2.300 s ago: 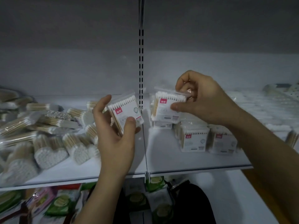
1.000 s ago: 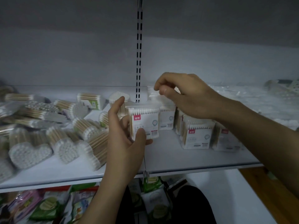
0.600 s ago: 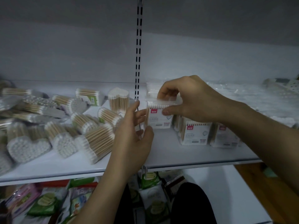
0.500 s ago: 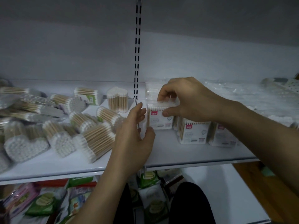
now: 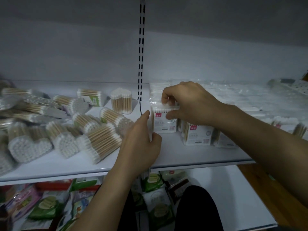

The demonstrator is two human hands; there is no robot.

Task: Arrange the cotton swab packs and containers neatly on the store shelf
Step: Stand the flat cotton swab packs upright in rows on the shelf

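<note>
A square cotton swab pack point(image 5: 164, 121) with a red label stands upright on the white shelf point(image 5: 175, 155), just right of the slotted upright. My right hand point(image 5: 190, 104) pinches its top edge from above. My left hand point(image 5: 141, 144) touches the pack's left side, index finger along the edge and thumb at the lower corner. More square packs point(image 5: 197, 133) stand in a row to the right, partly hidden by my right arm. Heart-shaped swab containers point(image 5: 30, 147) and round ones point(image 5: 103, 140) lie jumbled on the left half. One heart-shaped container point(image 5: 121, 100) stands upright at the back.
Flat white bagged packs point(image 5: 241, 97) cover the back right of the shelf. A slotted metal upright point(image 5: 141, 47) splits the back wall. Below, a lower shelf holds green and pink packets point(image 5: 48, 209). The wooden floor point(image 5: 273, 189) shows at the lower right.
My left hand carried the square pack rightward to the row and my right hand took its top. The pack now stands on the shelf with my left hand only at its side.
</note>
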